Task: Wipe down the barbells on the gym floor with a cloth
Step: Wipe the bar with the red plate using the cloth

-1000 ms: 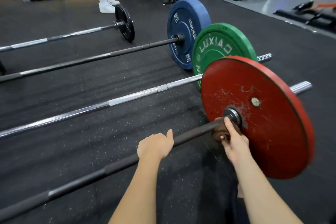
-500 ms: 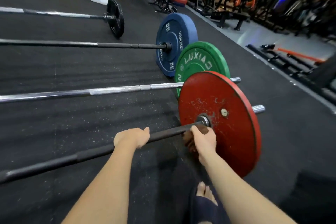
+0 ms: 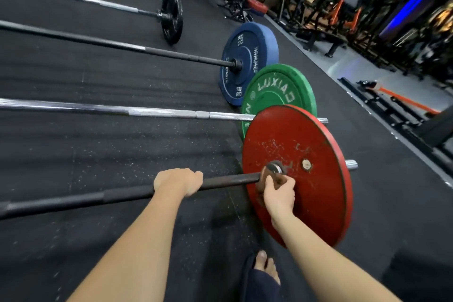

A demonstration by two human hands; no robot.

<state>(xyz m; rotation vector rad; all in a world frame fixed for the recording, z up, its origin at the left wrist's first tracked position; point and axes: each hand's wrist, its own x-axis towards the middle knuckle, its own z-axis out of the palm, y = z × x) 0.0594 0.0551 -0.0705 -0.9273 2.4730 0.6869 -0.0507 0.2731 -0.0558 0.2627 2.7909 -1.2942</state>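
The left hand has its fingers curled over the dark steel shaft of the nearest barbell, gripping it. Just right of those fingers along the shaft, the right hand pinches a crumpled brown cloth against the collar, thumb on top. The collar sits against the scuffed red disc plate. Beyond both sets of fingers, three more barbells lie apart on the black rubber floor. They are a chrome bar with a green plate, a black bar with a blue plate, and farthest a bar with a small black plate.
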